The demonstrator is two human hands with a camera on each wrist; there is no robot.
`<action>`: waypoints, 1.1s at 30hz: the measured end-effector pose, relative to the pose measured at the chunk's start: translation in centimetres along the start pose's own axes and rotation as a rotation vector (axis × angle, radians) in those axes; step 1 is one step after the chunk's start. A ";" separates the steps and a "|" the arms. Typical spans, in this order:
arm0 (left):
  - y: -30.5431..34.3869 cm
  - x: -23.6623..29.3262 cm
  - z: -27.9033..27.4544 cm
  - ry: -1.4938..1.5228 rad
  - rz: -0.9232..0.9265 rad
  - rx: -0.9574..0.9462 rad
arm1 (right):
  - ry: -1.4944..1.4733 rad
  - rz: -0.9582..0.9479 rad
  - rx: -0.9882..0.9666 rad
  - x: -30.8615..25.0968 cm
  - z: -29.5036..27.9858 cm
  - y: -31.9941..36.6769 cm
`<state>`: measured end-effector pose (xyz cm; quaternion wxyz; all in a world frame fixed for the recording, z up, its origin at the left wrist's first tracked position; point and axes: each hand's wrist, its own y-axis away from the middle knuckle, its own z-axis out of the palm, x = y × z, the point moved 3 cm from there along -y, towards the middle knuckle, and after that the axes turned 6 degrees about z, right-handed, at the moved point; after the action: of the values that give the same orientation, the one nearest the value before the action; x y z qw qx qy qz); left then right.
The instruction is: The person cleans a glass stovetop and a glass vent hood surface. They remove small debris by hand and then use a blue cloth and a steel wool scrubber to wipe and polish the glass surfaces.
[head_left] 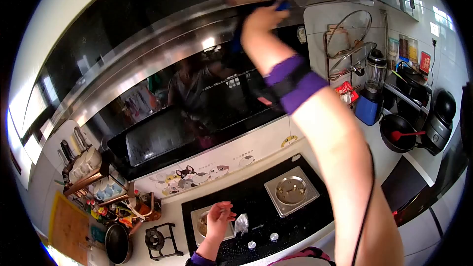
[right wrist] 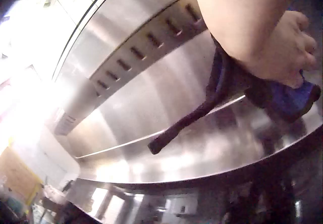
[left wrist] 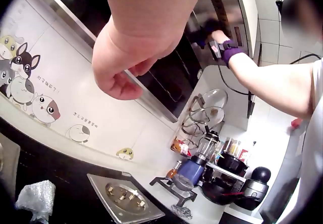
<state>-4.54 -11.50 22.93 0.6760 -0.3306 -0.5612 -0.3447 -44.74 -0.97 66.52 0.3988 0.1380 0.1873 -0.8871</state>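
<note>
My right hand [head_left: 266,19] is raised to the range hood [right wrist: 166,93], and its fingers grip a dark blue cloth [right wrist: 290,100]. A dark-edged strip of the cloth hangs down across the hood's steel face in the right wrist view. Above the black cooktop [head_left: 256,192] is my left hand [head_left: 219,219], its fingers loosely curled with nothing in them. Close by it on the cooktop lies a crumpled piece of silver foil [head_left: 241,223]. A square steel burner tray [head_left: 283,210] sits to the right, and a second tray is partly hidden by the left hand.
A black pot stand [head_left: 160,241] and a frying pan [head_left: 118,244] are on the left counter beside a spice rack [head_left: 106,187]. On the right stand a blue blender [head_left: 369,108], a wok [head_left: 396,140] and a lid rack [head_left: 340,54]. The hood overhangs the cooktop.
</note>
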 end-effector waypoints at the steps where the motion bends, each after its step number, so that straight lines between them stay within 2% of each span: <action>1: 0.3 0.4 -0.1 -0.019 -0.002 0.013 | -0.068 0.149 -0.084 -1.4 0.3 5.4; 4: 0.6 0.9 -1.3 -0.021 -0.020 0.034 | 0.053 0.183 -0.226 3.4 3.8 17.0; 5: 0.6 1.0 -1.8 -0.012 -0.030 0.041 | 0.006 0.351 -0.333 2.2 3.8 19.4; 7: 0.5 1.1 -2.7 -0.015 -0.006 0.052 | -0.126 0.470 -0.376 0.8 3.6 20.3; 8: 0.5 1.0 -2.8 -0.016 0.002 0.055 | 0.427 0.260 -0.528 6.8 5.2 18.8; 9: 0.3 0.6 -2.9 -0.034 -0.020 0.066 | 0.957 -0.023 -0.600 12.7 6.9 17.4; 12: -0.7 0.1 -2.4 -0.053 -0.054 0.064 | 1.068 -0.178 -0.502 5.7 1.8 10.1; 14: -1.8 0.1 -1.0 -0.013 -0.036 0.016 | 1.013 -0.260 -0.391 7.4 0.7 -1.2; 15: -2.3 0.2 -0.3 -0.018 -0.033 0.008 | 0.598 -0.052 -0.283 4.3 -1.3 -3.3; 16: -2.9 0.5 0.4 -0.022 -0.026 0.001 | 0.144 0.074 -0.133 0.9 -3.4 -5.1; 17: -3.4 0.6 0.8 -0.030 -0.023 -0.003 | 0.212 -0.024 0.059 0.1 -4.3 -7.4; 18: -4.2 0.6 1.0 -0.037 -0.018 -0.026 | 0.140 -0.069 -0.057 0.3 -5.2 -8.9; 19: -4.8 1.1 1.2 -0.036 0.010 -0.042 | 0.050 0.037 -0.306 -1.4 -6.2 -7.4; 21: -5.7 2.6 1.6 -0.037 0.059 -0.079 | 0.162 -0.187 -0.327 1.8 -6.0 -6.3; 23: -7.0 4.5 1.2 -0.063 0.134 -0.086 | 0.519 -0.337 -0.454 3.3 -5.8 -1.2; 24: -7.7 5.8 0.9 -0.086 0.166 -0.084 | 0.669 -0.561 -0.442 4.6 -5.6 2.0; 26: -8.9 7.5 0.2 -0.090 0.230 -0.085 | 0.862 -0.774 -0.480 5.1 -5.1 8.7; 29: -9.9 9.5 0.7 -0.141 0.236 -0.080 | 0.860 -0.901 -0.880 4.2 -4.2 18.1; 31: -10.5 9.1 1.5 -0.148 0.222 -0.099 | 0.633 -0.908 -1.179 4.2 -4.8 22.7; 33: -11.1 7.9 2.0 -0.160 0.236 -0.148 | 0.550 -0.993 -1.246 6.2 -4.7 23.8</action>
<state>-13.85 -16.59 31.66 0.6388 -0.4696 -0.5435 -0.2758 -30.22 -17.49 54.60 -0.0943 0.0057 0.7719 -0.6287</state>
